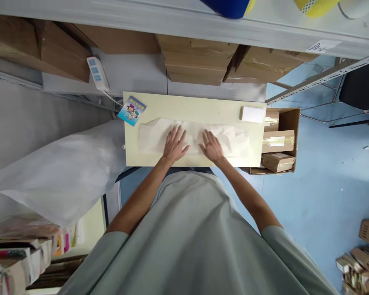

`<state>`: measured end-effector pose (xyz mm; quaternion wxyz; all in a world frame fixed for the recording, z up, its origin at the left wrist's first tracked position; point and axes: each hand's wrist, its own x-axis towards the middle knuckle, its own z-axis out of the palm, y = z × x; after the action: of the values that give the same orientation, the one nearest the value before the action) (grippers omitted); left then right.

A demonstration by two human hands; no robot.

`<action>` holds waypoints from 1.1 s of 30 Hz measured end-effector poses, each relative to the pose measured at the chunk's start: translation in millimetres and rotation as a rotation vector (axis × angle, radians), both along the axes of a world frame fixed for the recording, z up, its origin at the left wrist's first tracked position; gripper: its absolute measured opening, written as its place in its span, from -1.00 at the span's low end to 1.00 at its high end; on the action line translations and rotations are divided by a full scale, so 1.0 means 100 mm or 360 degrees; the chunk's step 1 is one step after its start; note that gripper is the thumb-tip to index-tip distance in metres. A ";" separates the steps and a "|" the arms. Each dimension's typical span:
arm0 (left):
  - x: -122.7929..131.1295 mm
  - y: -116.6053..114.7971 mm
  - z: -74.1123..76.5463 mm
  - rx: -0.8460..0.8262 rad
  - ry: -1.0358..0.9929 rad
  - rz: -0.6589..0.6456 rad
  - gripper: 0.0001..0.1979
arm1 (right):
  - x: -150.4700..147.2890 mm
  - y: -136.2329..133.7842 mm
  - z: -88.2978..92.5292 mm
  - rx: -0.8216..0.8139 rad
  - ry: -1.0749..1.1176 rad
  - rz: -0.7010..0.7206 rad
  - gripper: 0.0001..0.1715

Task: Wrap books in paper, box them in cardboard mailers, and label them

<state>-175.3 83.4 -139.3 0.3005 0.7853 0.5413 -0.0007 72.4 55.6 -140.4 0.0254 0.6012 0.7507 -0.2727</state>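
Observation:
A long, creased sheet of thin off-white paper [153,137] lies spread across the pale yellow table [184,105]. Flat on its left half rests my left hand [174,146], fingers spread. My right hand [212,146] lies on the right half, palm down, its fingers also apart. The paper is wrinkled and slightly raised to the right of that hand. At the table's back left corner is a blue booklet with cartoon figures [132,110]. Toward the back right sits a small white box or stack of cards [252,114].
Behind the table, a grey shelf [141,12] overhangs cardboard boxes [199,61] and a white power strip [97,73]. An open carton [297,139] with small parcels stands at the right. A large whitish plastic bag [64,172] bulges at the left, near stacked books [21,262].

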 end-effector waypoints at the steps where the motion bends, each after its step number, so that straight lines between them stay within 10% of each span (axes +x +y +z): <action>1: 0.10 0.05 -0.06 -0.0003 -0.0026 -0.0035 -0.17 | -0.20 0.08 -0.06 -0.0018 0.0046 0.0049 -0.15; 6: 0.15 0.11 -0.32 -0.0034 0.0040 0.0147 -0.12 | -0.50 0.21 -0.34 -0.0018 0.0093 -0.0039 -0.17; 20: -1.09 0.13 -0.39 -0.0080 0.0296 0.0452 0.15 | 1.43 -0.37 -0.37 0.0088 -0.0498 -0.0511 0.05; 33: -1.20 0.16 -0.35 -0.0036 0.0228 0.0405 0.09 | 1.50 -0.34 -0.18 0.0040 -0.0630 -0.0381 0.09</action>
<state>-295.5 99.0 -174.5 0.2676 0.7048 0.6565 -0.0246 222.2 21.8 -158.4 0.1320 0.7280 0.6577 -0.1412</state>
